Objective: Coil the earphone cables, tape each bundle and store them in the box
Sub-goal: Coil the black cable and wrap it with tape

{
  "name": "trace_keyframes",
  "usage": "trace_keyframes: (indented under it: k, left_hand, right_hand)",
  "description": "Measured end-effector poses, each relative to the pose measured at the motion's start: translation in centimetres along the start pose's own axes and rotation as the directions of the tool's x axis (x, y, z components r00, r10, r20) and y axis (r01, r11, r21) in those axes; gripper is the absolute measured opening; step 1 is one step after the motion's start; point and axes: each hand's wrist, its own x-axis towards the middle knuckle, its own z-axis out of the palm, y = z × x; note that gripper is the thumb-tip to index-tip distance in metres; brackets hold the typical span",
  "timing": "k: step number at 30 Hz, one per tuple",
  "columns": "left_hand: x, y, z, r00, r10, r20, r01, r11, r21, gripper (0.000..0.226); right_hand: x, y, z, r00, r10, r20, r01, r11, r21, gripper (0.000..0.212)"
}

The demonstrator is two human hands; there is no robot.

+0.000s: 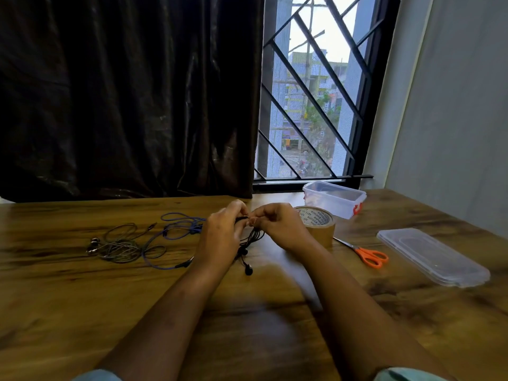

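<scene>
Black earphones [250, 237]: cable pinched by curled fingers of left hand [221, 233] and right hand [280, 225], earbuds hanging below, just left of the tape roll [320, 229]. Blue earphones [176, 233] and grey earphones [119, 244]: loose (uncoiled), farther left. Box [334, 199]: open, behind roll. Scissors [368, 254], lid [431, 255]: right of roll.

A: Which cable is being held?
B: The black earphones [249, 239], pinched between the left hand [222, 233] and right hand [280, 226], with the buds hanging below.
A: And the others?
B: The blue earphones [176, 233] lie loose just left of the left hand. The grey earphones [118, 244] are tangled farther left.
A: Tape? Box?
B: The brown tape roll [320, 229] lies flat just beyond the right hand. The clear box [334, 199] sits open past it, and its lid [431, 255] is well to the right.
</scene>
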Motion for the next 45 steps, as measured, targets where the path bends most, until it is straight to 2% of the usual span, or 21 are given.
trace_keyframes:
  k: [8,12,15,19,22,25,29,33,35,38,40,45]
  left_hand:
    - [0.2,0.3,-0.2,0.999,-0.015,0.038,0.018,0.998,-0.068,0.021]
    - [0.4,0.6,-0.3,1.0,-0.028,0.009,0.029,0.996,-0.081,0.011]
    - [0.4,0.4,-0.1,0.997,-0.078,-0.007,0.077,0.993,-0.093,0.007]
    - [0.3,0.2,0.4,0.992,-0.126,0.006,0.126,0.985,-0.115,0.005]
    - [0.2,0.1,0.6,0.989,-0.147,-0.026,0.138,0.97,-0.2,0.013]
    - [0.1,0.1,0.4,0.985,-0.161,-0.058,0.142,0.958,-0.251,0.019]
    - [0.2,0.4,0.3,0.986,-0.162,-0.047,0.147,0.963,-0.224,0.009]
    - [0.3,0.2,0.1,0.993,-0.119,-0.029,0.11,0.971,-0.211,0.002]
    - [0.4,0.2,0.1,0.989,-0.146,-0.036,0.135,0.965,-0.224,0.002]
    - [0.4,0.6,0.3,0.969,-0.246,-0.004,0.233,0.922,-0.309,0.004]
    - [0.4,0.8,0.4,0.954,-0.299,0.028,0.287,0.88,-0.378,0.005]
    - [0.2,0.6,0.6,0.949,-0.309,0.061,0.305,0.857,-0.415,0.007]
  right_hand:
    - [-0.4,-0.3,-0.6,1.0,0.013,0.028,-0.016,0.994,0.106,0.032]
    - [-0.5,-0.6,-0.3,0.999,0.009,0.033,-0.012,0.993,0.115,0.028]
    - [-0.4,-0.4,0.3,0.998,0.015,0.066,-0.026,0.987,0.161,0.017]
    - [-0.4,-0.2,0.6,0.995,0.038,0.088,-0.057,0.972,0.23,0.015]
    - [-0.6,-0.3,0.5,0.996,0.048,0.081,-0.068,0.963,0.262,0.003]
    - [-0.7,-0.4,0.4,0.994,0.067,0.083,-0.09,0.944,0.318,0.008]
    - [-0.6,-0.2,0.4,0.988,0.128,0.086,-0.15,0.922,0.357,0.008]
    - [-0.6,-0.2,0.4,0.971,0.187,0.152,-0.23,0.907,0.353,0.007]
    - [-0.6,-0.3,0.5,0.964,0.199,0.177,-0.252,0.897,0.364,0.008]
    - [-1.0,-0.9,0.4,0.969,0.184,0.164,-0.237,0.88,0.411,0.002]
    - [-1.2,-1.2,0.3,0.977,0.153,0.147,-0.202,0.884,0.422,0.013]
    - [-1.2,-1.1,0.2,0.99,0.119,0.082,-0.141,0.919,0.367,0.008]
